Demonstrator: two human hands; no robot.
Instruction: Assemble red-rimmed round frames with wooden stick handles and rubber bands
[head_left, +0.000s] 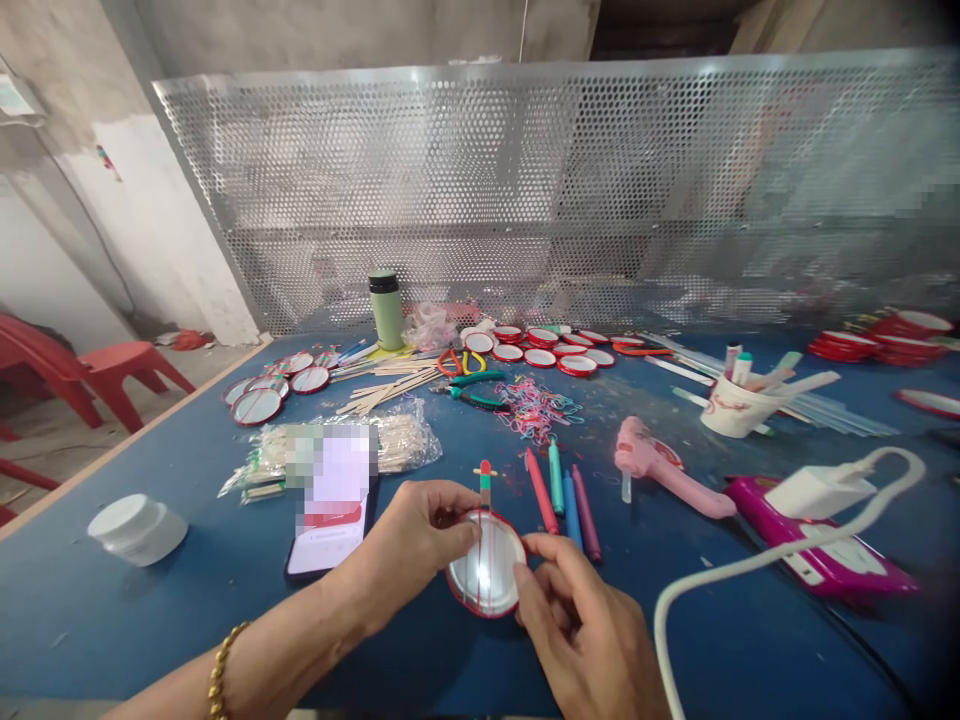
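I hold a small round red-rimmed mirror (487, 572) just above the blue table (112, 620), near its front edge. Red rubber bands run across its face, and a stick painted red and green stands up from its top. My left hand (409, 545) pinches the mirror's left rim with thumb and fingers. My right hand (577, 625) grips its right rim from below. Several crayons (562, 490) lie just behind the mirror.
A phone (334, 500) lies left of my hands, beside a bag of wooden sticks (397, 440). A white jar (139, 528) sits far left. A pink glue gun (664, 470), a power strip (817, 545) with white cable, a cup (731, 408), scissors, rubber bands, a green bottle (387, 310) and several more mirrors lie further back.
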